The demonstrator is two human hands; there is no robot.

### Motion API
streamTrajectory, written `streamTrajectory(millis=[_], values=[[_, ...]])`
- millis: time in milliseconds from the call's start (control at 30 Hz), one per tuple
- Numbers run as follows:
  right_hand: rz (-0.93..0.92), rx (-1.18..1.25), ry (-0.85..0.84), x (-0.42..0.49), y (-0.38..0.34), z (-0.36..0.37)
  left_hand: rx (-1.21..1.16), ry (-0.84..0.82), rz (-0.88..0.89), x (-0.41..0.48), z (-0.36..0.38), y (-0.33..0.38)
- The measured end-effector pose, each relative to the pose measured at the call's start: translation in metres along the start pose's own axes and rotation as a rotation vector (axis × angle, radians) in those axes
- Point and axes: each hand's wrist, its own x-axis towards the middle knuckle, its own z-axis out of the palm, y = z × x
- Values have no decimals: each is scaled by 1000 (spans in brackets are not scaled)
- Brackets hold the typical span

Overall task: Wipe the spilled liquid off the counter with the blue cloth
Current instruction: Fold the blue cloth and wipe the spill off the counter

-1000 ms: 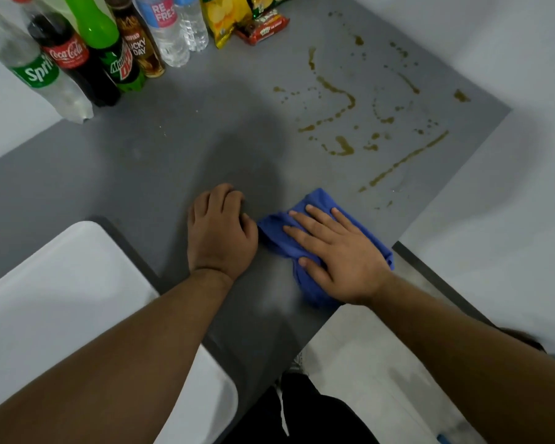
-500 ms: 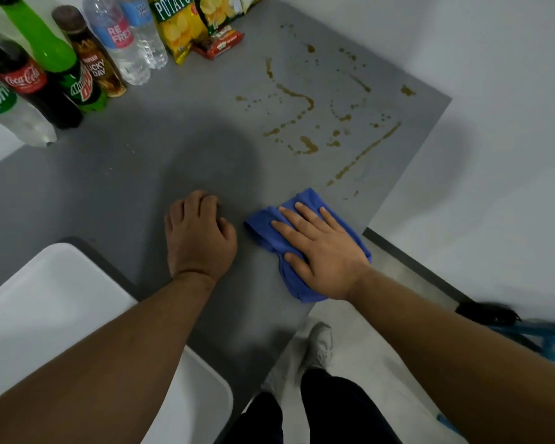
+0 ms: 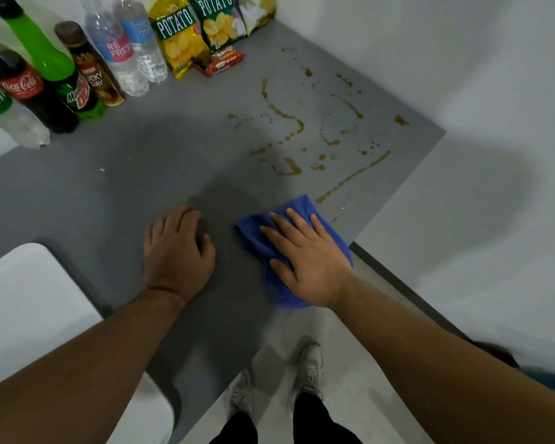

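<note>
Now my right hand (image 3: 311, 267) presses flat, fingers spread, on the blue cloth (image 3: 297, 208), left hand (image 3: 177, 251) loosely curled empty on the desk (image 3: 141, 187), so wiping is only starting and I should push toward the brown spill (image 3: 293, 169) at upper right.

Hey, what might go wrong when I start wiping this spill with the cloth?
The spill is scattered in thin streaks far beyond the cloth, so one pass may smear it or miss drops near the counter edge. A long push could also bump the snack packet close by the streaks.
</note>
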Motion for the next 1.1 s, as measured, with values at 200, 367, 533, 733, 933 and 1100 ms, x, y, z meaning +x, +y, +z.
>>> streamTrajectory(millis=[200,367,533,733,933,1100], values=[[-12,23,23,-9,48,-10,-117,-40,118,13,16,69],[168,-16,27,25,34,-8,-136,-110,39,29,34,94],[-40,-14,-7,3,57,-10,-118,-46,77,24,39,90],[6,-22,13,7,102,-23,-49,-58,79,25,42,93],[125,-62,-5,37,72,-16,-13,-55,73,23,44,94],[-148,-7,-17,0,107,-25,-12,-37,68,24,45,94]])
